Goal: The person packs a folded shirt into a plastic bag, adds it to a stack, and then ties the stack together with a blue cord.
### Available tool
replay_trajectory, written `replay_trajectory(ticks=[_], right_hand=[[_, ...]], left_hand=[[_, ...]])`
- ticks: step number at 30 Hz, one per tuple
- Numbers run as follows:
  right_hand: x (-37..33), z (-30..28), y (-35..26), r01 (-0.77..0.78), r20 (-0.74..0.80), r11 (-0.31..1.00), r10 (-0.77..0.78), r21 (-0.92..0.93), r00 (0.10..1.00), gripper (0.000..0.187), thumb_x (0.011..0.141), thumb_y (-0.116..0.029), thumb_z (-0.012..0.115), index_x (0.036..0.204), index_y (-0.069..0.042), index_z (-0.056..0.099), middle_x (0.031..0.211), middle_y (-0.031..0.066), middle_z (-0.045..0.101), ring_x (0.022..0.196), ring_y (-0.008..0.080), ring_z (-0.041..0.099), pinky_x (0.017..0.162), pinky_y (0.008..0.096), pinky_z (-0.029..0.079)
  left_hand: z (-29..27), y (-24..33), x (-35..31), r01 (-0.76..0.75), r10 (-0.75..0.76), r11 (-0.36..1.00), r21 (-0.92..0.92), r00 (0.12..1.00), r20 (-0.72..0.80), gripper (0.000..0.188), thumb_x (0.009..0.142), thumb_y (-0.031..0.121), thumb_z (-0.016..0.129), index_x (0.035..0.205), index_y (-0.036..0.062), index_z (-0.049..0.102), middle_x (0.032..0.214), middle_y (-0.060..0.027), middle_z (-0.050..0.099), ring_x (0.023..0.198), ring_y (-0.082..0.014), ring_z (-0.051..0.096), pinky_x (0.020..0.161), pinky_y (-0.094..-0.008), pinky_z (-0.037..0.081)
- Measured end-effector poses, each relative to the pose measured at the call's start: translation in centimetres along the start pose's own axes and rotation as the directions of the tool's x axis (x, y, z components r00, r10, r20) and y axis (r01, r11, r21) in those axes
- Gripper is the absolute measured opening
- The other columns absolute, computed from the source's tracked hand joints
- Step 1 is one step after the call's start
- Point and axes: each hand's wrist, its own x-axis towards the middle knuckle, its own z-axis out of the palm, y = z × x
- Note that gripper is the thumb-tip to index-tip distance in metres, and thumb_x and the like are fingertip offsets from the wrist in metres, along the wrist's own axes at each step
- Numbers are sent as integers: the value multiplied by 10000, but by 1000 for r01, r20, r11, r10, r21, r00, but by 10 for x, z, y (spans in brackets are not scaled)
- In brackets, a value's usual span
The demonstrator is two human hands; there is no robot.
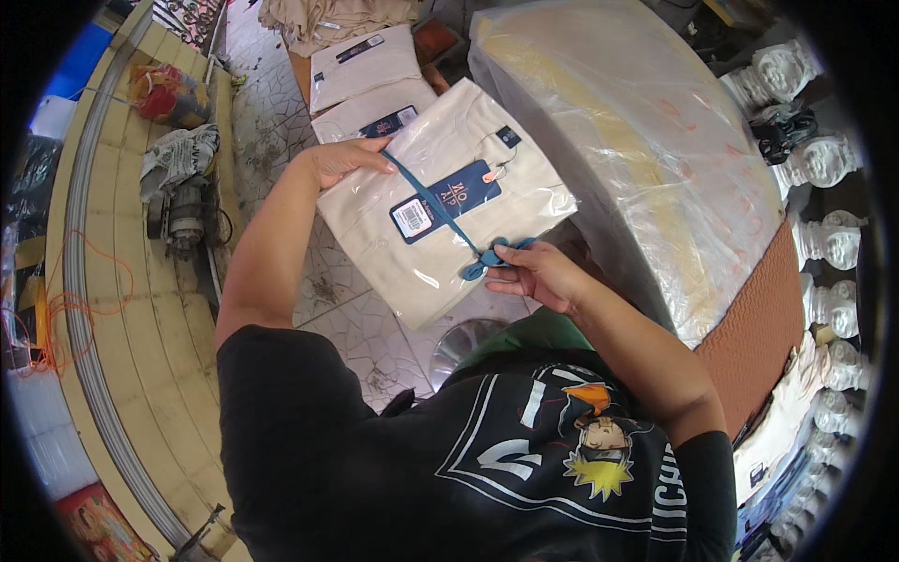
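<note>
A folded cream garment in a clear plastic bag (393, 272) is held up in front of me, with a dark blue hang tag (473, 187) on its face. Across it runs a teal ribbon (426, 194), ending in a looped bow (478, 268) near the right edge. My left hand (351, 161) grips the upper left edge of the bag, its thumb lying by the ribbon's end. The fingers of my right hand (538, 274) are closed on the bow, thumb on top. Behind the bag lie similar bagged cream garments (365, 70), partly covered by it.
Loose beige cloth (337, 19) is heaped at the far end. To the right stands a large block wrapped in clear plastic (637, 122), beside a brown textured surface (754, 328) and white balusters (829, 244). A small motor (185, 220) sits against the yellowish ledge (140, 253) at left.
</note>
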Motion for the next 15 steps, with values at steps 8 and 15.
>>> replay_trajectory(ticks=[8,15], right_hand=[[60,9,17,-113,-66,993,115,34,991,241,897,-137,524,1111,-32,489,1030,73,581,932,226,614,827,357,525],[102,-12,36,-147,-37,986,144,-84,989,316,906,-181,518,1178,-44,435,1170,63,533,1074,233,561,843,334,493]], left_hand=[[-71,-10,50,127,-127,992,1,992,1,568,768,227,644,1274,58,447,1181,-102,548,1028,-171,554,904,-310,437],[-95,-28,100,262,-225,929,259,960,-166,770,727,574,613,1320,120,426,1358,-101,389,1182,-187,420,990,-318,326]])
